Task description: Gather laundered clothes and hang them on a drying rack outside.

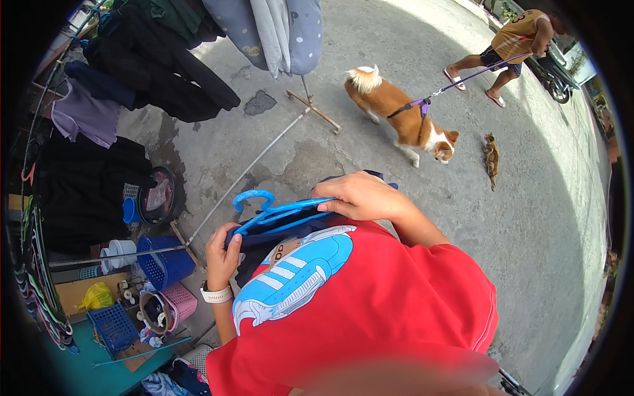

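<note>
Both my hands hold a blue plastic clothes hanger that lies inside the neck of a dark navy garment, close in front of my red shirt. My left hand, with a pale watch on its wrist, grips the near-left end of the hanger and the cloth. My right hand pinches the other end, thumb on the hanger and fingers over the dark cloth. The hanger's hook points up and to the left. Much of the garment is hidden behind my hands and shirt.
Clothes hang at the upper left, including black trousers, beside a metal rack pole. Baskets, a blue one among them, and hangers stand left. A leashed dog, a cat and a person are at upper right.
</note>
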The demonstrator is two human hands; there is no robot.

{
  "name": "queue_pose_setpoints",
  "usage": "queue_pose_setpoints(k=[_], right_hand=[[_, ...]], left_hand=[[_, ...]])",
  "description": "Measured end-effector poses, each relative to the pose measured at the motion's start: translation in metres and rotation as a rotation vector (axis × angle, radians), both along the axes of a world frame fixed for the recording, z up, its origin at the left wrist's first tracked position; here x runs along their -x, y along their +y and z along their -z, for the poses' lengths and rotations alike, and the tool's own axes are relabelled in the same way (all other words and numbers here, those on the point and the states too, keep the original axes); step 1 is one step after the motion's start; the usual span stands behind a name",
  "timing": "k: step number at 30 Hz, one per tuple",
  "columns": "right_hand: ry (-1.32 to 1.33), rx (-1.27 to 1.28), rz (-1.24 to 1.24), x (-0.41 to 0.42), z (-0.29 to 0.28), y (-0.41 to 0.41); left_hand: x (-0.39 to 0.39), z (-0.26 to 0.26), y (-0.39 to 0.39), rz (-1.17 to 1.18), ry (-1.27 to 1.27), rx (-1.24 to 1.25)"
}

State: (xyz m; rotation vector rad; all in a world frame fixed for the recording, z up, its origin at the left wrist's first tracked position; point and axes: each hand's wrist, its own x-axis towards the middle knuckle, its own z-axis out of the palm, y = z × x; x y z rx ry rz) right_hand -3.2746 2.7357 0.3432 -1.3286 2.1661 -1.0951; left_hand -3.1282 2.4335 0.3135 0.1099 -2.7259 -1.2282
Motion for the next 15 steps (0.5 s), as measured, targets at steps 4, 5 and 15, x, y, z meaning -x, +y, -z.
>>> queue_pose_setpoints(k=[4, 5, 15], right_hand=[[-0.071, 0.067, -0.039, -0.007, 0.011, 0.007], [-0.099, 0.087, -0.081, -0.01, 0.013, 0.009], [-0.101, 0.127, 0.067, -0.042, 0.01, 0.01]], left_hand=[[-0.011, 0.003, 0.003, -0.097, 0.142, 0.035], [-0.011, 0.002, 0.006, -0.159, 0.156, 0.064], [0.012, -0.004, 0.041, 0.048, 0.247, 0.198]])
